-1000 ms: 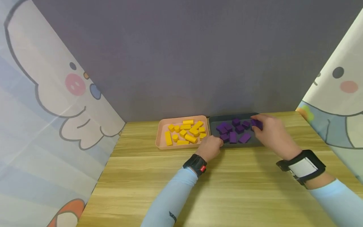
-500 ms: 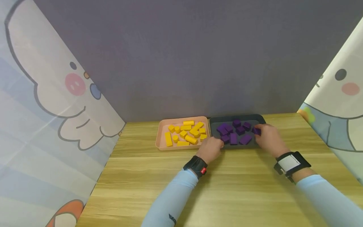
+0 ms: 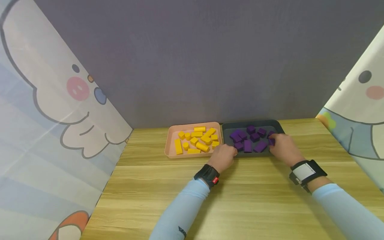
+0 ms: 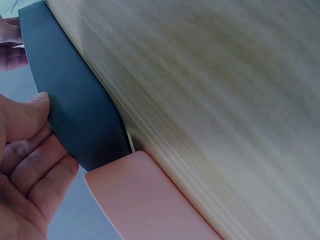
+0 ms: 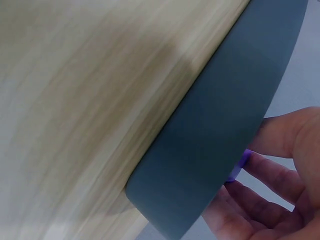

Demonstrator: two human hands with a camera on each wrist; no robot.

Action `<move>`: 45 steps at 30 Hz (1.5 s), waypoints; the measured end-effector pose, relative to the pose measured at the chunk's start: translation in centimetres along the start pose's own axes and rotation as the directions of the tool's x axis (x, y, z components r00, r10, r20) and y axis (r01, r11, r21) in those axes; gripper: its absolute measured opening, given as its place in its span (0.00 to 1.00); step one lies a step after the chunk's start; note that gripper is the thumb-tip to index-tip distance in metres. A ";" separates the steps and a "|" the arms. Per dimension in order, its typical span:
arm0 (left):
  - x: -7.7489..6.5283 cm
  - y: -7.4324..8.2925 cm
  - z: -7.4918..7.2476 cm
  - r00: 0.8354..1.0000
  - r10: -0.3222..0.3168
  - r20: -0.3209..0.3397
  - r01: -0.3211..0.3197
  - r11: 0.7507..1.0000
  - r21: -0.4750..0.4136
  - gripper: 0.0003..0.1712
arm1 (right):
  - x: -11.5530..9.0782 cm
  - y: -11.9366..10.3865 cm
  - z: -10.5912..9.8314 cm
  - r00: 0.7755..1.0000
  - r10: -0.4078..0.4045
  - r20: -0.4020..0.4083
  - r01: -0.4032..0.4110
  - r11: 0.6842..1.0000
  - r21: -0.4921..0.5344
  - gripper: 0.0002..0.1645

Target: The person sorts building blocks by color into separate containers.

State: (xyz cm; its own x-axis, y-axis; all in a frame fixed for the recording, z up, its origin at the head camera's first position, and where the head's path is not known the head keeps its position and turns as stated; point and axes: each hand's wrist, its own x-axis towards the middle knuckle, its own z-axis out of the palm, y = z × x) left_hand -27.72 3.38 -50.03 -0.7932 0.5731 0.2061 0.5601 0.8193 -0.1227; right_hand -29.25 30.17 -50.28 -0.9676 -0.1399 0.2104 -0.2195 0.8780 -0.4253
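My left hand (image 3: 222, 156) is at the near left corner of the dark grey tray (image 3: 228, 126). In the left wrist view its thumb (image 4: 27, 117) lies on the tray's rim, with curled fingers behind, and it grips that edge. My right hand (image 3: 285, 149) reaches over the right end of the same tray. It pinches a purple block (image 5: 240, 165), mostly hidden by the tray wall and fingers in the right wrist view. Several other purple blocks (image 3: 247, 146) lie in the tray, some of them touching.
A peach tray (image 3: 168, 144) with several yellow blocks (image 3: 178, 146) stands directly left of the dark tray. Both trays sit on a wood-grain table (image 3: 168, 186), close to a grey back panel (image 3: 192, 66). Cartoon-printed sheets (image 3: 54, 140) flank the table.
My right hand has come down with the purple block from above the tray's right end to inside it. My left hand has stayed at the tray's near left corner.
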 end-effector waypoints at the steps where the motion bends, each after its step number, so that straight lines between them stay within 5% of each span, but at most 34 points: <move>1: 0.0 0.0 0.0 1.000 0.001 -0.002 -0.001 1.000 0.002 0.13 | 0.0 0.0 0.1 1.000 0.003 0.003 -0.003 1.000 0.002 0.26; 17: -0.2 0.0 -0.3 1.000 -0.012 0.017 0.013 1.000 -0.010 0.20 | -0.2 0.1 0.4 1.000 -0.001 -0.006 0.001 1.000 0.001 0.23; 28: -0.5 -0.4 0.3 0.999 -0.033 0.011 0.033 0.999 0.001 0.16 | -0.1 0.0 1.2 0.998 -0.042 -0.043 0.041 0.999 -0.009 0.20; 33: -0.1 -0.5 0.5 0.999 -0.044 0.030 0.044 0.999 -0.015 0.07 | -0.4 0.2 1.4 0.994 -0.076 -0.084 0.073 0.997 -0.033 0.20; 38: 0.5 -1.0 0.2 0.996 -0.057 0.067 0.068 0.983 -0.169 0.07 | -0.3 0.1 1.1 0.996 -0.051 -0.075 0.051 0.999 -0.004 0.22; 45: 0.2 -2.1 -1.0 0.991 -0.080 0.110 0.118 0.906 -0.406 0.11 | -0.1 -1.2 -0.6 0.986 -0.077 -0.149 0.087 0.995 0.056 0.23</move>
State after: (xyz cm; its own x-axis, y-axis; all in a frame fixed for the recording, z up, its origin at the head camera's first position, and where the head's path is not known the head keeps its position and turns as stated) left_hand -28.81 1.70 -48.77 -0.8569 0.5042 0.1070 0.5108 0.8030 0.3069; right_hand -28.84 29.43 -49.24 -0.9181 -0.1377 0.3716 -0.3090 0.8358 -0.4538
